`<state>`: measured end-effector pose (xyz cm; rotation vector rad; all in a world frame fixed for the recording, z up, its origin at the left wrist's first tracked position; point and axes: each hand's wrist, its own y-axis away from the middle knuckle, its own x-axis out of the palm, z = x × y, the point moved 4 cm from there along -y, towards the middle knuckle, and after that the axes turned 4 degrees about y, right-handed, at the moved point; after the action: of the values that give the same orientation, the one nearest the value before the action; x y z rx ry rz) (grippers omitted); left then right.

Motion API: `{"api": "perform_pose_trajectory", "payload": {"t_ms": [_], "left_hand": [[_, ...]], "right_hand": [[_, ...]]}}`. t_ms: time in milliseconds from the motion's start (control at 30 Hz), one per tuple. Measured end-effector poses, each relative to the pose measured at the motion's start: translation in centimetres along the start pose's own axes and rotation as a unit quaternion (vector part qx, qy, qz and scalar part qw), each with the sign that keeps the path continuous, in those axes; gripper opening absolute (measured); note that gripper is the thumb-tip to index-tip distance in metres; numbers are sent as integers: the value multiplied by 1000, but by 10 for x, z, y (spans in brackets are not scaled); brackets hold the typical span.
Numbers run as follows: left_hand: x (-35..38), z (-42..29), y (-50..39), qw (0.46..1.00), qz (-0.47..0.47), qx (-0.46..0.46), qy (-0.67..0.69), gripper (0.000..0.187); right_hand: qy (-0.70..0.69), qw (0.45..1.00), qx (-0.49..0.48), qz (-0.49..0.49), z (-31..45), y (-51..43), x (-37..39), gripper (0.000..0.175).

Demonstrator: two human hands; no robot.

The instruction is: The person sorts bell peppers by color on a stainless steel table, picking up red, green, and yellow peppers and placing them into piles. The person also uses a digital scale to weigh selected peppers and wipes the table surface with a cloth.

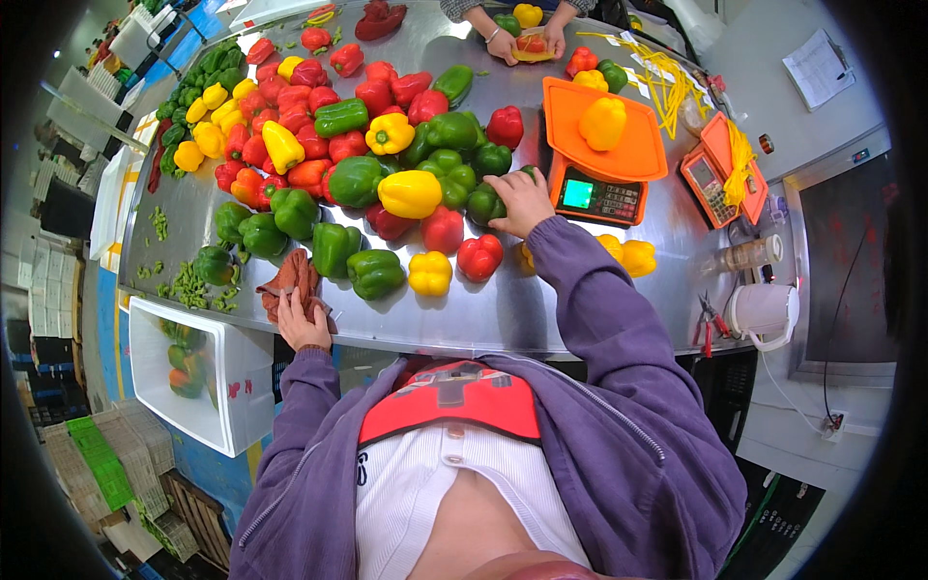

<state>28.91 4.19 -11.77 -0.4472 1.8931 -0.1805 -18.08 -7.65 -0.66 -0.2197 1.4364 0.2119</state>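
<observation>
My left hand (pixel 301 323) lies at the table's front edge, its fingers spread over a crumpled reddish-brown cloth (pixel 284 281). Farther right, my right hand (pixel 523 204) reaches into the pile beside the orange scale. Its thumb and fingers are on either side of a dark green bell pepper (pixel 484 206); the palm side is hidden. Close by are a red bell pepper (pixel 479 259), a large yellow bell pepper (pixel 409 194) and a green bell pepper (pixel 375 275). One yellow bell pepper (pixel 602 124) sits on the orange scale's pan (pixel 638 156), above a lit display (pixel 578 193).
A co-worker's hands (pixel 502 46) hold a wrapped pepper across the metal table (pixel 464 326). Yellow tagged strips (pixel 663 80), a second orange scale (pixel 714 181), red-handled pliers (pixel 709 325) and a pale jug (pixel 761 312) are right. A white foam box (pixel 246 391) stands front left.
</observation>
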Motion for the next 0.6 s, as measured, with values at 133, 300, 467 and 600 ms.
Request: {"api": "perform_pose_trajectory", "payload": {"t_ms": [133,300,467,600], "left_hand": [[1,-1,-1,1000,3,-3,3,62],[-1,3,4,1000,-7,2,1,62],[3,4,1,1000,-19,22,0,61],[2,2,0,1000,-15,22,8,61]], "right_hand": [[-221,957,27,-184,-35,29,-52,81],[-145,870,212,-421,-145,68,-118,83],[-11,876,348,-334,-244,63,-84,87],[-16,895,340,-288,-252,51,-75,82]]}}
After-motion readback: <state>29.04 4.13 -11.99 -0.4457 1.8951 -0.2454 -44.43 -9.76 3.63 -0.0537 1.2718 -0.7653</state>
